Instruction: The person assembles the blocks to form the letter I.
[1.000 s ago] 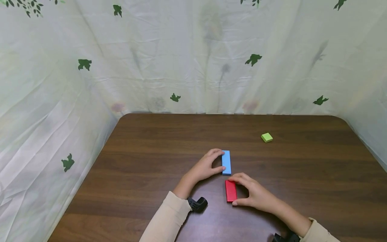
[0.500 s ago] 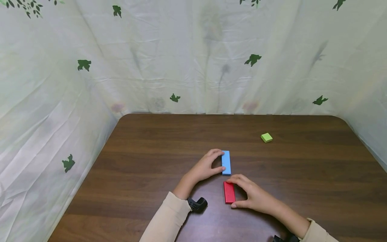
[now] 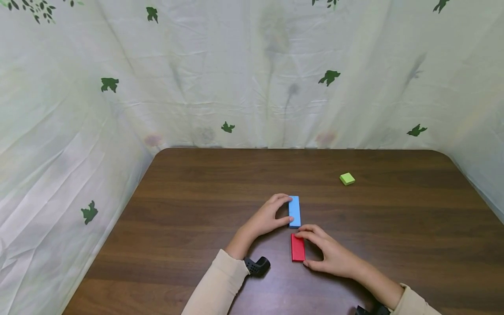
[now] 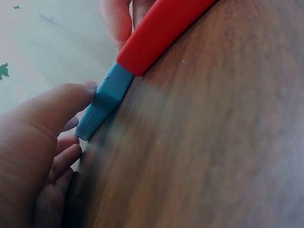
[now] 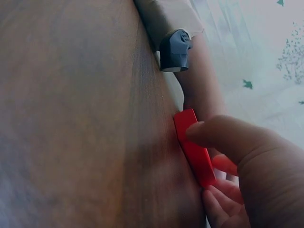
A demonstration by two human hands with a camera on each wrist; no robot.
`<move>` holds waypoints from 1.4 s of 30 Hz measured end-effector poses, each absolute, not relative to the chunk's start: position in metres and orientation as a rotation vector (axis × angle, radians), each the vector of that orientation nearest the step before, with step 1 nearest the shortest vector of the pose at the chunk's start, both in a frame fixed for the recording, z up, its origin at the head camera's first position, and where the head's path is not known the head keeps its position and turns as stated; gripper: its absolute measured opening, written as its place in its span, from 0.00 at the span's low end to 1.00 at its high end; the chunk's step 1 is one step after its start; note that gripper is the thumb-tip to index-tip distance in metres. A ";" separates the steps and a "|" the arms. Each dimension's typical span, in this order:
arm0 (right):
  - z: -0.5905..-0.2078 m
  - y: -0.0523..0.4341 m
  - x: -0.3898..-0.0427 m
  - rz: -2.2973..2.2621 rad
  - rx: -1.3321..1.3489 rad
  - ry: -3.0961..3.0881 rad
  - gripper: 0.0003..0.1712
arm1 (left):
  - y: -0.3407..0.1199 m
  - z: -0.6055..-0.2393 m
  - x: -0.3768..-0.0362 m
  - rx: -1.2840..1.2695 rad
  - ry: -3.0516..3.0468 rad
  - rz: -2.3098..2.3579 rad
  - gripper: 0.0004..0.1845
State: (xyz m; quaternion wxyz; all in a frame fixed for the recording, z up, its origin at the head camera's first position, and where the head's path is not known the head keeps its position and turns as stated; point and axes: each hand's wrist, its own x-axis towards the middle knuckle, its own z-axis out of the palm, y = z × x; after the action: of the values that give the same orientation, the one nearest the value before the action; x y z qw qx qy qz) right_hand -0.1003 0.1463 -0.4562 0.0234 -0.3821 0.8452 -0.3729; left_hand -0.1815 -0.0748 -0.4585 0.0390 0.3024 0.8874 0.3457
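Apparently being aligned:
Blue block [image 3: 295, 213] being pinched by left hand [image 3: 266, 217], six-o'clock red block [image 3: 298, 249] by right hand [image 3: 334, 255]; gap-closing likely needed.

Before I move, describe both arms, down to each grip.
The left sleeve and right sleeve are plain beige. A black wrist device with small holes shows on the left; a second black device on the right is partly out of frame. The left grip and right grip are gloveless.

A head-worn camera looks forward and down over the table [image 3: 177, 188] to its far corners while two wrist cameras [image 3: 257, 267] peer low and close across it, both framing the red block [image 3: 298, 247]
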 end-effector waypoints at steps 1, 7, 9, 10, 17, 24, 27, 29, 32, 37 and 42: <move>-0.456 0.146 -0.100 -1.152 -1.188 2.625 0.31 | -0.075 -0.459 -0.181 0.927 2.721 1.060 0.30; -0.457 0.146 -0.101 -1.126 -1.178 2.664 0.32 | -0.075 -0.458 -0.180 0.916 2.717 1.059 0.30; -0.457 0.146 -0.101 -1.123 -1.155 2.667 0.32 | -0.075 -0.457 -0.180 0.912 2.715 1.059 0.30; -0.457 0.146 -0.101 -1.122 -1.147 2.666 0.32 | -0.075 -0.457 -0.180 0.910 2.714 1.059 0.30; -0.459 0.146 -0.102 -1.124 -1.166 2.701 0.31 | -0.075 -0.457 -0.180 0.902 2.715 1.064 0.30; -0.458 0.146 -0.102 -1.133 -1.144 2.726 0.32 | -0.074 -0.456 -0.180 0.898 2.712 1.059 0.30; -0.458 0.146 -0.102 -1.141 -1.141 2.739 0.32 | -0.074 -0.456 -0.180 0.900 2.711 1.064 0.30; -0.459 0.146 -0.102 -1.141 -1.152 2.750 0.32 | -0.074 -0.456 -0.180 0.901 2.711 1.069 0.30; -0.459 0.145 -0.102 -1.142 -1.174 2.760 0.31 | -0.074 -0.456 -0.180 0.905 2.713 1.069 0.30; -0.460 0.145 -0.102 -1.153 -1.179 2.763 0.31 | -0.074 -0.456 -0.180 0.908 2.719 1.065 0.30; -0.459 0.145 -0.102 -1.162 -1.171 2.760 0.31 | -0.074 -0.456 -0.180 0.903 2.716 1.061 0.30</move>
State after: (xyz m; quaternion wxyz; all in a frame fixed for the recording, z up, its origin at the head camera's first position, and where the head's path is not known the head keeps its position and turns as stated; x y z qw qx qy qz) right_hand -0.1017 0.1448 -0.4589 -0.0367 -0.3639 0.8578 -0.3612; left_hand -0.1797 -0.0744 -0.4557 0.0446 0.2954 0.8889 0.3473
